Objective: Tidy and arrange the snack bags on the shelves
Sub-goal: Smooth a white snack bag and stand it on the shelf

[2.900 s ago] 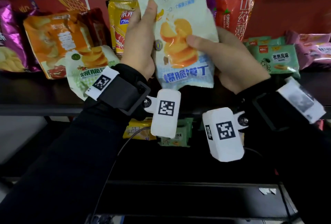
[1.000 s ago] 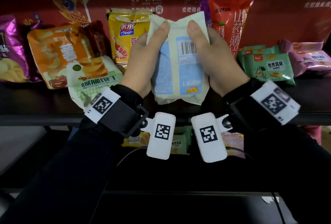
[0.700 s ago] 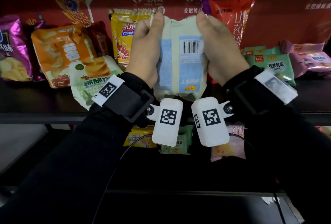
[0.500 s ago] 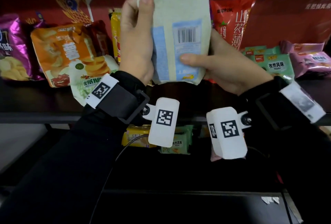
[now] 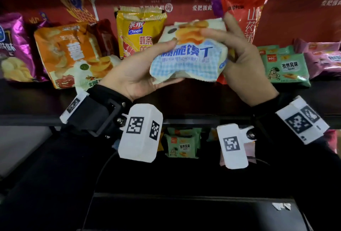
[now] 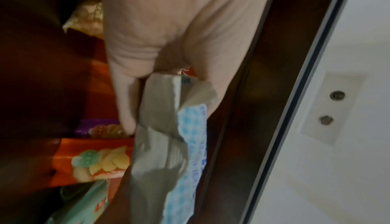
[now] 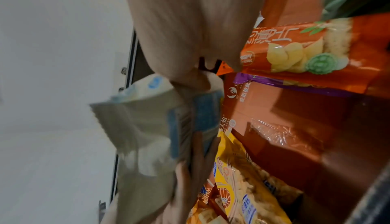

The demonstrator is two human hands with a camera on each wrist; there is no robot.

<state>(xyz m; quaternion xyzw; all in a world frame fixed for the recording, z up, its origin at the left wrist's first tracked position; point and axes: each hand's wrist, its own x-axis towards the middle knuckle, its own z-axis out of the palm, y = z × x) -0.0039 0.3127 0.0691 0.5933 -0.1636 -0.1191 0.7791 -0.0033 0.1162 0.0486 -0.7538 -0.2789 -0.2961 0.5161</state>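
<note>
In the head view both hands hold one white-and-blue snack bag [image 5: 190, 59] with orange chips printed on it. It lies nearly flat, front side up, in front of the upper shelf. My left hand [image 5: 155, 53] is palm up under the bag's left end, thumb pressed on top. My right hand [image 5: 238, 46] grips the right end, thumb on the printed chips and fingers behind. The left wrist view shows the bag [image 6: 160, 144] pinched between thumb and fingers. In the right wrist view the bag [image 7: 152, 127] appears from its back side.
The upper shelf [image 5: 27, 118] carries a purple bag [image 5: 13, 46], an orange bag [image 5: 70, 51], a yellow bag [image 5: 140, 33], a red bag [image 5: 247, 15], green packets [image 5: 286, 68] and pink packets [image 5: 324, 59]. More green packets [image 5: 181, 146] lie on the lower shelf.
The bag was upright with its barcode side toward me; it is now turned front side up, lowered and laid almost flat. My left hand has rolled palm up beneath it.
</note>
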